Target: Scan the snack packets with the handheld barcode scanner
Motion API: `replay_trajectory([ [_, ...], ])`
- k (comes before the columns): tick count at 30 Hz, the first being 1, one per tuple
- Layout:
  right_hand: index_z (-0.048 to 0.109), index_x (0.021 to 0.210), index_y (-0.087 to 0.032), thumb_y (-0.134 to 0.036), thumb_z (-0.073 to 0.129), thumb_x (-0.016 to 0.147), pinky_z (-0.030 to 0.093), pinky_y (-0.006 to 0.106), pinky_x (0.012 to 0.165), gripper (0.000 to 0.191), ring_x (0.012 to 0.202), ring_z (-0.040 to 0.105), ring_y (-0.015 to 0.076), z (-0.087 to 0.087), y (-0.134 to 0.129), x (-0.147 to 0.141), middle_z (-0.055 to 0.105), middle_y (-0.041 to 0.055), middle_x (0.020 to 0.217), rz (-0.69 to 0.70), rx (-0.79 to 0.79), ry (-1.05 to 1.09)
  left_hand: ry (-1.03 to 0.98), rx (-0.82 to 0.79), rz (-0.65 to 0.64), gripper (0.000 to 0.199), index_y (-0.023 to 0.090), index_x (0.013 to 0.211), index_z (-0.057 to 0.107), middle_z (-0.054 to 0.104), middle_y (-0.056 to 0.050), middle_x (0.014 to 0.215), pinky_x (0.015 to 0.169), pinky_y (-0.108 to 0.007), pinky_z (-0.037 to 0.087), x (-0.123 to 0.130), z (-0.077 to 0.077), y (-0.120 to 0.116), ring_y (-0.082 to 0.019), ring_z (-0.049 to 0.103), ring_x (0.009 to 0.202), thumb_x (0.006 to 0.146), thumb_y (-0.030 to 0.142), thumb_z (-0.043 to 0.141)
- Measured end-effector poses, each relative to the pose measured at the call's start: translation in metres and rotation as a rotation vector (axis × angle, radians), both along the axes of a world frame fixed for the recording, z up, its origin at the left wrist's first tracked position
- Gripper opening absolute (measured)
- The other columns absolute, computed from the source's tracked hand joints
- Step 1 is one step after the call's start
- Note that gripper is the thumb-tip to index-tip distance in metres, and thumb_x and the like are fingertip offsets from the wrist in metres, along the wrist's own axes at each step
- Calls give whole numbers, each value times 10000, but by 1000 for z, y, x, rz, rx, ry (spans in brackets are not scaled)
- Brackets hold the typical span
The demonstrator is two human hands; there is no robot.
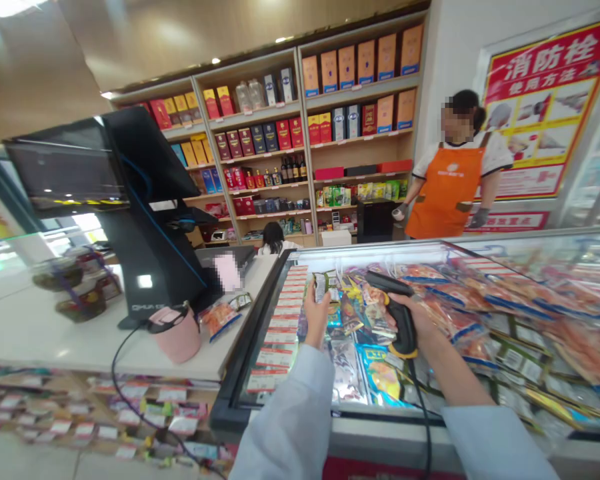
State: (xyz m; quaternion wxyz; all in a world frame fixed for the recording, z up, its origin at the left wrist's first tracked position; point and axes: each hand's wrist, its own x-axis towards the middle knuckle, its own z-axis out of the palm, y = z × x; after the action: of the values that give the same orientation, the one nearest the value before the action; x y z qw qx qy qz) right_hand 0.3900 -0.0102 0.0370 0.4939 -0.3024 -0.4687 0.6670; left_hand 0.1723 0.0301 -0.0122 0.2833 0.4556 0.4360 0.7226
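Observation:
My left hand [316,315] holds up a small printed snack packet [321,287] with a white label on it. My right hand [411,315] grips a black and yellow handheld barcode scanner [397,313], its black nose pointing left toward the packet. A black coiled-free cable [423,413] drops from the scanner's base. Both hands are above a chest freezer [330,420] filled with shiny packaged foods [370,373]. The packet and scanner stand a short gap apart, not touching.
To the left, a white counter [80,340] carries a black till screen [65,167], a pink cup [177,337] and a snack bag [220,320]. A person in an orange apron [450,180] stands beyond the freezer. Shelves of boxed liquor [305,127] fill the back wall.

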Motion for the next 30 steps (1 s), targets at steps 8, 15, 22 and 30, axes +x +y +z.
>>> replay_trajectory([
  [8,610,745,-198,-390,693,688,364,233,358,217,397,449,103,33,-7,-36,577,1,567,86,56,163,21,7,208,754,224,1458,361,536,-82,1390,920,-314,534,-116,53,-34,-213,599,1157,765,232,659],
  [15,608,721,-183,-364,688,694,372,203,353,199,398,426,77,21,4,-144,584,-15,601,270,0,382,275,-306,557,718,239,1491,288,628,-113,1234,736,-287,542,-217,57,-59,-180,672,866,835,268,580],
  [22,593,681,-169,-433,636,712,326,204,351,270,362,408,85,-42,6,-221,525,-15,480,431,-137,352,960,-588,1124,430,151,1276,578,583,-209,1102,849,-442,460,-235,11,-64,-336,534,1082,886,303,482],
  [30,603,689,-163,-461,608,729,306,198,365,301,362,410,82,-56,2,-222,510,-21,461,486,-165,249,1093,-524,1155,406,136,1266,585,479,-181,1375,981,-424,430,-244,-10,-56,-306,501,1199,896,200,431],
])
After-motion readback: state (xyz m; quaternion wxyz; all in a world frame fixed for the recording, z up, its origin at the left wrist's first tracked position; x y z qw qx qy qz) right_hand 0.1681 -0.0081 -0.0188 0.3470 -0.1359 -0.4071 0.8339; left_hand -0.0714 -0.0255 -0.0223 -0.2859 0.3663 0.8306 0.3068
